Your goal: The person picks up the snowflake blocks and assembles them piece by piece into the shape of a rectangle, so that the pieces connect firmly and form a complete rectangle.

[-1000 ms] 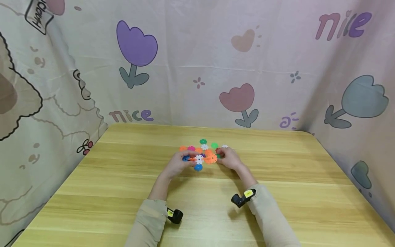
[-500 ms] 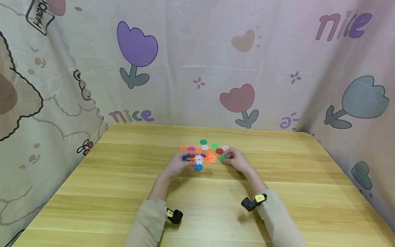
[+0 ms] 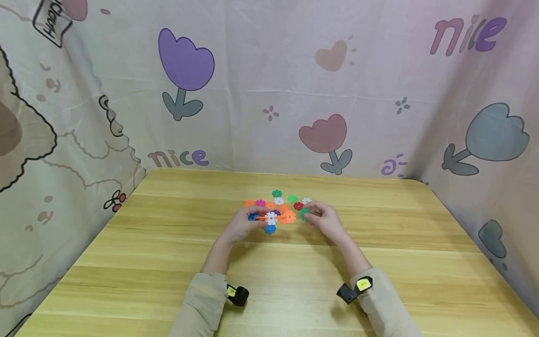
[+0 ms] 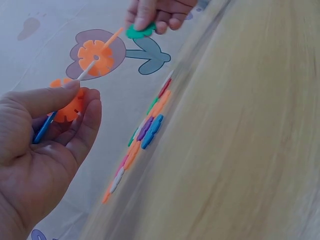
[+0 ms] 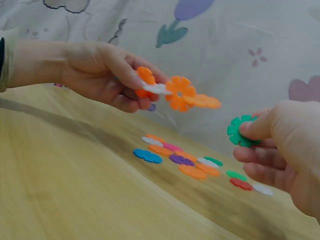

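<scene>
Joining slotted discs seems the step in hand. Labels (image 3: 364,284) on your wrist cameras (image 3: 347,294): too small to read. Your left hand (image 3: 244,223) has fingers curled round the disc chain (image 5: 184,85), above the worktop (image 3: 286,290); your right hand (image 3: 328,221) pinches a green disc (image 5: 234,132), apart from the chain. Next move likely calls for aligning slots. Loose discs (image 5: 181,160) lie on the worktop. Backdrop cloth (image 3: 252,56) reads "nice".

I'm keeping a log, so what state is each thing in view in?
Disc chain: joined, held above the table
Left hand: gripping the chain
Green disc: separate from the chain
Right hand: pinching that disc
Loose discs: lying flat on the table
Wrist cameras: worn
Printed cloth: hanging behind
</scene>
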`<state>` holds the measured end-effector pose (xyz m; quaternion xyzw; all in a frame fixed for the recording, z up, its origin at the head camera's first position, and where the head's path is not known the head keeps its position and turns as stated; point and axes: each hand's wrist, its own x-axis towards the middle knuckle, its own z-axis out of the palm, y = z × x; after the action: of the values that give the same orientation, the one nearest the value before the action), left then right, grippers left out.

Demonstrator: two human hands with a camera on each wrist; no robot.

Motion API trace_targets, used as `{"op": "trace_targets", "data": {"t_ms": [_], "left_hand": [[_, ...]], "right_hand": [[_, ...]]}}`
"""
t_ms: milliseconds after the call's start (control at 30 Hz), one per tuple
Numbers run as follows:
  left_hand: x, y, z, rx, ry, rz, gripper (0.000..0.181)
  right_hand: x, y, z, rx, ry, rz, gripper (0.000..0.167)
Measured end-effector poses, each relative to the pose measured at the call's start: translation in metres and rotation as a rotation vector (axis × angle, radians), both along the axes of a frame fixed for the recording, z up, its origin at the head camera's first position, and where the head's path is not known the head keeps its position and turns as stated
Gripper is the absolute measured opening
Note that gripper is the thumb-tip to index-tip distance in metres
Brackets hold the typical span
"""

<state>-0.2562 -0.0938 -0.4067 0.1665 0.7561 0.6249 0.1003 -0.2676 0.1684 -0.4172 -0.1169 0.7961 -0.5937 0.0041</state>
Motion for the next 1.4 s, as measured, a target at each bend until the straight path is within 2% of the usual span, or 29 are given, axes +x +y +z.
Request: {"op": "trace_targets", "data": {"t_ms": [300, 533, 700, 800, 933, 1033, 1133, 1300, 1400], "left_hand": [[0.001, 0.001, -0.002, 0.000, -0.008, 0.014, 0.034], [0.000, 0.001, -0.004, -0.046, 0.005, 0.021, 0.034], [-0.001, -0.001, -0.005, -0.081, 0.006, 0.004, 0.035], [0.005, -0.001, 0.006, -0.082, 0.013, -0.013, 0.034], [0.006, -0.002, 0.007, -0.093, 0.016, -0.015, 0.033], [0.000, -0.003, -0.003, -0.110, 0.016, -0.027, 0.034], [0.001, -0.003, -0.002, -0.103, 0.003, -0.068, 0.035], [0.002, -0.002, -0.002, -0.101, -0.015, -0.111, 0.037], [0.002, -0.001, -0.001, -0.105, -0.002, -0.138, 0.037]], "right_hand": [[0.009, -0.006, 0.005, -0.020, 0.144, 0.032, 0.018], [0.023, -0.015, 0.019, 0.011, 0.216, 0.076, 0.015], [0.024, -0.017, 0.016, 0.003, 0.216, 0.072, 0.015], [0.023, -0.016, 0.013, 0.016, 0.218, 0.066, 0.016], [0.022, -0.017, 0.011, 0.038, 0.214, 0.054, 0.017], [0.018, -0.014, 0.004, 0.034, 0.209, 0.052, 0.016], [0.012, -0.012, -0.004, 0.016, 0.213, 0.064, 0.015], [0.012, -0.011, -0.005, -0.001, 0.222, 0.087, 0.013], [0.012, -0.012, -0.005, -0.005, 0.212, 0.087, 0.013]]}}
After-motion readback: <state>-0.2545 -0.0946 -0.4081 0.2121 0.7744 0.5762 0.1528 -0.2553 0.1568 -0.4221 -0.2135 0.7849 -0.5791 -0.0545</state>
